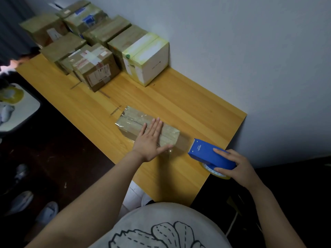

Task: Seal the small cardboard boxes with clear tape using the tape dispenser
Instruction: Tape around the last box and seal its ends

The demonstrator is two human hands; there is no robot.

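A small flat cardboard box [132, 119] lies on the wooden table [188, 108], its top shiny with clear tape. My left hand [150, 138] presses flat on the box's near end, fingers straight and thumb spread along the near edge. My right hand [238, 169] grips the blue tape dispenser [209, 154], which is to the right of the box, near the table's right edge. A strip of clear tape [182, 142] runs from the dispenser's mouth to the box's right end. The tape roll [213, 170] shows under the dispenser.
Several taped cardboard boxes [95, 70] and a white box [148, 58] stand at the table's far end along the wall [250, 51]. The floor at left holds shoes [23, 201] and a white tray-like object [16, 108].
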